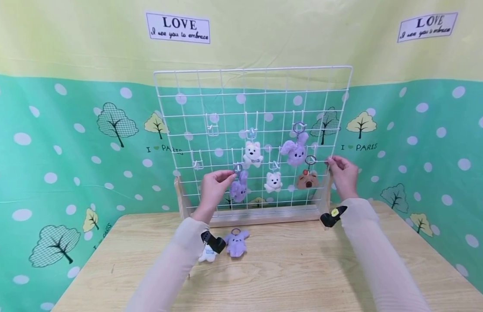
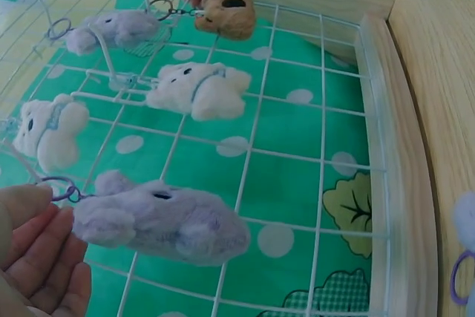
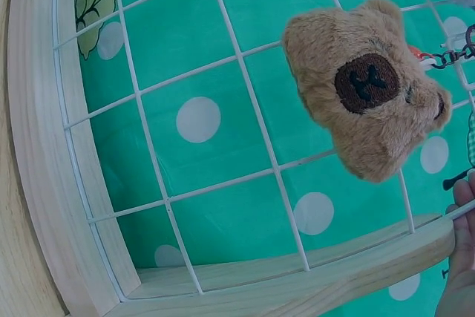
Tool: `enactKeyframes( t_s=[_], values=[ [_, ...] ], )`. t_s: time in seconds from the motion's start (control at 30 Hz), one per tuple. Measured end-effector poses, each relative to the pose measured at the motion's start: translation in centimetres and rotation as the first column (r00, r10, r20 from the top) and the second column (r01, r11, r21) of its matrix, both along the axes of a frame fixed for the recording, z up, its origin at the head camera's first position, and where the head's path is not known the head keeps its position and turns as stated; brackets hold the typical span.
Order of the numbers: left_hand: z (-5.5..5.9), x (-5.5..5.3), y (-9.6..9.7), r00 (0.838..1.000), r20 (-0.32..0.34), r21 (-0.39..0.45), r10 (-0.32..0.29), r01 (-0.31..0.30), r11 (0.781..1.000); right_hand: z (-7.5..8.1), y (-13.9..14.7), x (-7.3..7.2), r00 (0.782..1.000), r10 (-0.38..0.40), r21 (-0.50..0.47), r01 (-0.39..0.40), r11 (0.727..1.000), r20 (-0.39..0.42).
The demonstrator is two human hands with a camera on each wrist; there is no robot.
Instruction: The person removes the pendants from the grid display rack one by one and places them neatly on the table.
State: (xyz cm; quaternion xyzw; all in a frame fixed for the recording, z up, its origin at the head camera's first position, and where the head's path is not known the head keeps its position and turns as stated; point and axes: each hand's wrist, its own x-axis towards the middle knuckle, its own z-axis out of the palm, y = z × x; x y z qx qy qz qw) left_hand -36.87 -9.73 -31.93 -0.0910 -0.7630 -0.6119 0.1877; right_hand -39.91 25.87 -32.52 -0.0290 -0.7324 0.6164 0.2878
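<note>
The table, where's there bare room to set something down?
A wide bare patch of table lies right of the purple toy lying on it, in front of the rack's wooden base, reaching to the right sleeve. Another borders that sleeve's outer side. It's crowded beside the left sleeve, where a white toy lies beside that purple one.

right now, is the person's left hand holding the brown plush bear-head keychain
No, the left hand holds a lilac plush animal keychain; the brown bear-head keychain hangs apart from it.
</note>
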Motion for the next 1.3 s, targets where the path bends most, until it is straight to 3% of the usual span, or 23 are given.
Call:
enactKeyframes(
  t_s=[0.53, 0.83, 1.3],
  values=[
    [0.3, -0.1, 0.6, 0.995, -0.080, 0.021, 0.057, -0.056, 0.998, 0.2, 0.0, 0.2, 1.000, 0.000, -0.011, 0.000, 1.000, 0.011],
    [0.7, 0.5, 0.6, 0.995, -0.091, 0.061, 0.034, -0.029, 0.998, 0.3, -0.1, 0.2, 1.000, 0.007, -0.012, -0.006, 1.000, 0.020],
    [1.4, 3.0, 1.1, 0.994, -0.101, 0.069, -0.042, 0.049, 0.996, 0.3, 0.0, 0.3, 1.000, 0.011, -0.015, -0.010, 1.000, 0.009]
  ],
)
